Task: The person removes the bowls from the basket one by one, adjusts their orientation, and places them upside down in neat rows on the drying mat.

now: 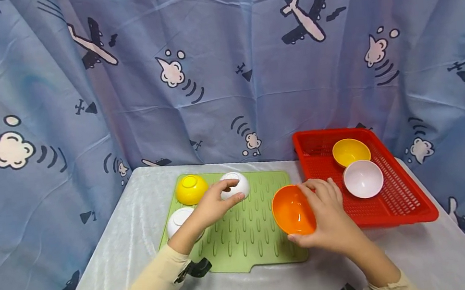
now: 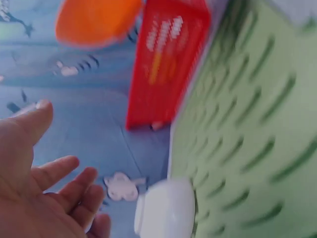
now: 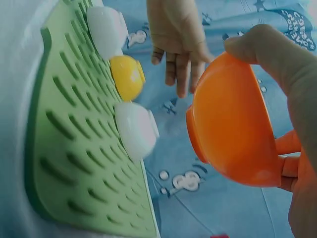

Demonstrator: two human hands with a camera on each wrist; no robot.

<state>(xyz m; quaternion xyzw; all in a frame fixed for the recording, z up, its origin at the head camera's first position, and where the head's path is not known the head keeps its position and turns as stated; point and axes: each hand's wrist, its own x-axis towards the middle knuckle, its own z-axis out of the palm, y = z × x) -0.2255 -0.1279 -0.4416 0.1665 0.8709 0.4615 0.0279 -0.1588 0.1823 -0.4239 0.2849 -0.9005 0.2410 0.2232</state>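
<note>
An orange bowl (image 1: 289,211) is gripped by its rim in my right hand (image 1: 328,215), tilted so its inside faces me in the head view. The right wrist view shows the bowl's outside and foot, thumb on one edge and fingers on the other. My left hand (image 1: 215,204) holds nothing, its fingers spread above the green drying mat (image 1: 248,239). Upside down on the mat lie a yellow bowl (image 1: 192,190), a white bowl (image 1: 242,185) partly behind the left fingers, and another white bowl (image 1: 177,219) partly hidden by the left forearm.
At the right stands a red basket (image 1: 402,211) with perforated walls. In it sit a yellow bowl (image 1: 351,152) and a pale pink-white bowl (image 1: 363,179), both upright. A blue patterned curtain (image 1: 206,71) hangs behind the white-covered table (image 1: 118,246).
</note>
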